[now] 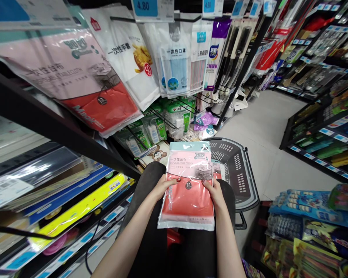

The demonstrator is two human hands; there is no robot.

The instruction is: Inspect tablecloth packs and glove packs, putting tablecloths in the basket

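Note:
Between my two hands is a pack of disposable tablecloths (188,204), pink above and red below in clear plastic, held upright over my knees. My left hand (166,186) grips its left edge with the thumb laid across the front. On the opposite edge, my right hand (213,191) pinches it the same way; the fingers behind the pack are hidden. A grey shopping basket (248,173) stands on the floor just beyond my right knee. Part of another pink-and-red pack (219,170) shows behind the one I hold.
A larger-looking, matching tablecloth pack (104,104) hangs on the rack at upper left. Beside it hang disposable gloves (127,54) and face masks (175,61). Green-and-white packs (162,119) hang lower down. Snack bags (313,231) are stacked at lower right. The aisle floor (269,127) runs back between shelves.

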